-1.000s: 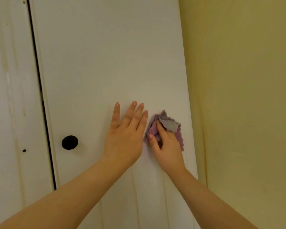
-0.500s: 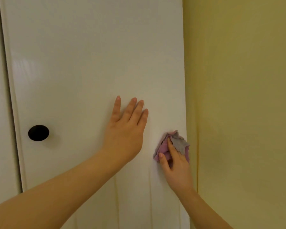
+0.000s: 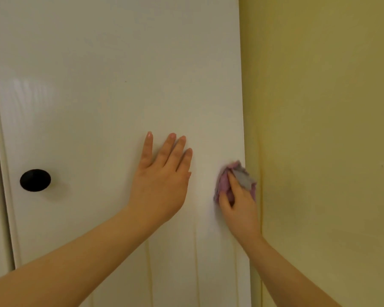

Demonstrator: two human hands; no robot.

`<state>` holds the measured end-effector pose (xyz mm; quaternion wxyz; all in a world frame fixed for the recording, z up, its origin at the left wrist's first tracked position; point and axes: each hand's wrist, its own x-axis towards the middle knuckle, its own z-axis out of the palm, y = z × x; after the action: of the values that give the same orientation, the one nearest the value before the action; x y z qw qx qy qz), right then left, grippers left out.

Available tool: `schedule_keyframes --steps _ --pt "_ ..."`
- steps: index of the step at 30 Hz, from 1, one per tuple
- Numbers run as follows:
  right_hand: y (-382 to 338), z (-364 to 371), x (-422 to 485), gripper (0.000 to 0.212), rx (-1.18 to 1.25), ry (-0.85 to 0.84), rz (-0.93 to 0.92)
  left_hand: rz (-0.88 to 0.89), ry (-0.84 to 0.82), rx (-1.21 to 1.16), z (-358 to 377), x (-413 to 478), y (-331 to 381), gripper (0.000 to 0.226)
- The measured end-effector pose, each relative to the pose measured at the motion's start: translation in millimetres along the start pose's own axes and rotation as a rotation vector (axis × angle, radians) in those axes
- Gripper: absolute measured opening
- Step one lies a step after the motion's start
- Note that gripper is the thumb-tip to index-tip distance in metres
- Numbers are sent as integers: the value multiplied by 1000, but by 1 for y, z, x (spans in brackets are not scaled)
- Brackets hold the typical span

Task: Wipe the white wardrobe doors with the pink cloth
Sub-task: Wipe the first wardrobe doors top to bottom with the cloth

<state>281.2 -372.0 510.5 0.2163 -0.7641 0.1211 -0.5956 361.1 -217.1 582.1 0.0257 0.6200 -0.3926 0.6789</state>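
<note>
The pink cloth [image 3: 235,182] is bunched in your right hand [image 3: 239,207], pressed on the white door [image 3: 120,85] near its right edge. Your left hand [image 3: 162,182] lies flat and open beside it.

Wardrobe door [image 3: 120,85]: knob [image 3: 35,180] at left, left hand [image 3: 162,187] flat at centre, cloth [image 3: 223,183] under right hand [image 3: 239,209] at the door's right edge, wall [image 3: 330,129] just beyond.
</note>
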Motion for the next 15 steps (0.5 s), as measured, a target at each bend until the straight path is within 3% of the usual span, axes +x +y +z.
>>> schedule_keyframes --steps 4,8,15 --pt "-2 7 7 49 30 46 26 -1 -8 -2 0 1 0 43" --pt "15 4 -58 46 24 -121 101 39 -87 -29 -1 0 -3 53" --pt "5 0 -9 50 -9 -100 130 70 -100 -70 -16 -12 -2 52"
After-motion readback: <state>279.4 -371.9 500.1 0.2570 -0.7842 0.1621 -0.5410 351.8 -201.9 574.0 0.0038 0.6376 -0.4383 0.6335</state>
